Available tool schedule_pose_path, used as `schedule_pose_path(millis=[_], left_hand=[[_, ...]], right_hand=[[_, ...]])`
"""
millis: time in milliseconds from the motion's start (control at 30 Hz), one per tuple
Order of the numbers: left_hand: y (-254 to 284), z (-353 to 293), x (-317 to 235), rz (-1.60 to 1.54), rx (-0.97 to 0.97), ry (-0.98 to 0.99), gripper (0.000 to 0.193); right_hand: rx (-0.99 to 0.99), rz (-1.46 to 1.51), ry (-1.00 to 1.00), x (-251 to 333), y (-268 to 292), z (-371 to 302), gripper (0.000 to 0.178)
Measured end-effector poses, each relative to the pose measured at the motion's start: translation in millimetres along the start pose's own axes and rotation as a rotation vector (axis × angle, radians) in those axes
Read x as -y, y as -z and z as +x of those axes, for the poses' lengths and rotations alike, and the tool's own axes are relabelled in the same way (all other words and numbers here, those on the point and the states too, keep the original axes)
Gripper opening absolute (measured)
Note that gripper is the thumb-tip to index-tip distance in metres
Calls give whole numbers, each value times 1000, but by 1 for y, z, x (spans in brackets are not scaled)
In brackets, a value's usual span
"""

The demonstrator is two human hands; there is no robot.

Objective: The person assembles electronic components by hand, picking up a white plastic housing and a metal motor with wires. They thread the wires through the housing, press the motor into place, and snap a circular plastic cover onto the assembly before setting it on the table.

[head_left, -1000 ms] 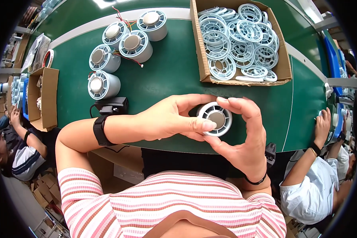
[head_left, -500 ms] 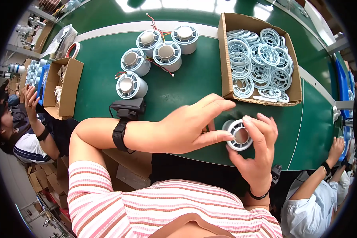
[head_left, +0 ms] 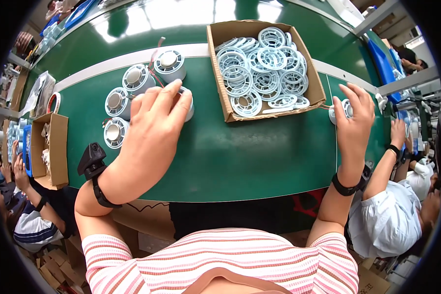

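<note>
My left hand (head_left: 157, 120) reaches over a group of pale cylindrical motors. Its thumb and fingers close on the top of the nearest right-hand motor (head_left: 190, 111), which they mostly cover. Several more motors (head_left: 114, 132), with slotted rims and silver-grey centres, stand in a curved row to its left and behind it. My right hand (head_left: 355, 117) is at the right, fingers spread and thumb apart. Just behind its thumb sits another motor (head_left: 346, 109), partly hidden, with thin wires running left toward the cardboard box.
The open cardboard box (head_left: 220, 93) holds many pale blue slotted rings (head_left: 272, 58). A smaller carton (head_left: 59, 147) and a roll of tape (head_left: 54, 103) are at the left on the green table (head_left: 259, 161). Co-workers sit on both sides; one's hand (head_left: 398, 132) is at the right.
My hands have parted: the left went to the motor group, the right carried its motor out to the right of the box. The view has turned rightward.
</note>
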State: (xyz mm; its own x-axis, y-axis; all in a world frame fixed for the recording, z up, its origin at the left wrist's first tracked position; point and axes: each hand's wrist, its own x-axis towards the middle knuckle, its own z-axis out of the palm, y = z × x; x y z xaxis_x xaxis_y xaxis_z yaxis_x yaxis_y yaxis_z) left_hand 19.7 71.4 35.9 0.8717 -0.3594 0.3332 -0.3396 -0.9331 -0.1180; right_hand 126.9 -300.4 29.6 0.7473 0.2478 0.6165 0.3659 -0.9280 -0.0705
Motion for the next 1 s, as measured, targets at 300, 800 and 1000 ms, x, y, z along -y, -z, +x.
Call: schedule_pose_path(millis=[300, 800, 1000], left_hand=[[-4, 3, -22, -560, -50, -181, 62], [3, 5, -29, -1023, 447, 224, 72], [-5, -4, -37, -1323, 497, 308, 76]], right_hand=[[65, 198, 487, 51, -48, 69, 21], [607, 1062, -640, 62, 31, -53, 24], [598, 738, -436, 60, 39, -65, 34]])
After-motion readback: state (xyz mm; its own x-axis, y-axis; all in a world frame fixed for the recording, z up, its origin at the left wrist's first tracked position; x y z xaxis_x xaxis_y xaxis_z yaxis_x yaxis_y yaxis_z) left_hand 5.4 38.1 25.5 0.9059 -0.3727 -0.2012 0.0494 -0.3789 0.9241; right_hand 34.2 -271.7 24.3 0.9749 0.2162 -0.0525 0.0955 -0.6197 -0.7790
